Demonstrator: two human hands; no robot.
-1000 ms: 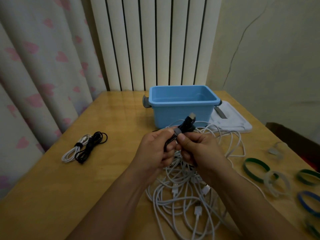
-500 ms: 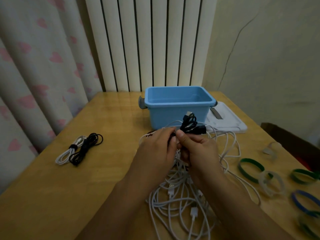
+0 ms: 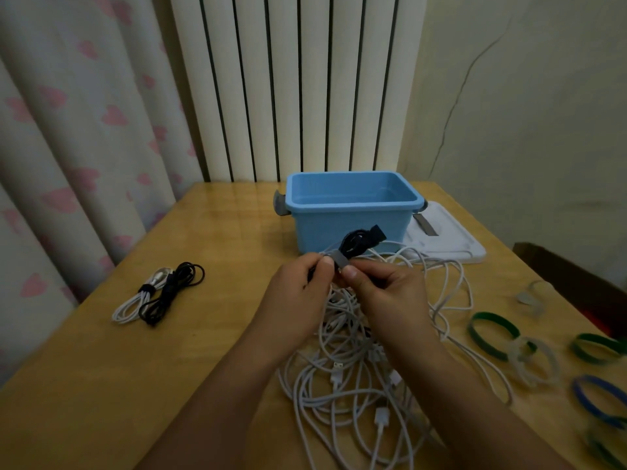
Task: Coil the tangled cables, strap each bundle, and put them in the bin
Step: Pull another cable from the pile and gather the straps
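Observation:
My left hand (image 3: 298,286) and my right hand (image 3: 383,290) meet in front of the blue bin (image 3: 349,212), both holding a coiled black cable bundle (image 3: 359,244). A grey strap (image 3: 339,258) runs round the bundle, pinched between my thumbs and fingertips. Below my hands lies a tangle of white cables (image 3: 353,378). Two strapped bundles, one white (image 3: 135,301) and one black (image 3: 173,290), rest on the table at the left. The bin looks empty inside.
Several loop straps, green (image 3: 492,334), clear (image 3: 532,361) and blue (image 3: 597,401), lie at the right edge of the wooden table (image 3: 101,385). The bin's white lid (image 3: 444,239) sits to its right. A curtain hangs on the left, a radiator behind.
The black bundle has turned in my hands, its plug end now pointing right. The grey strap shows between my fingertips again. My head has tipped slightly.

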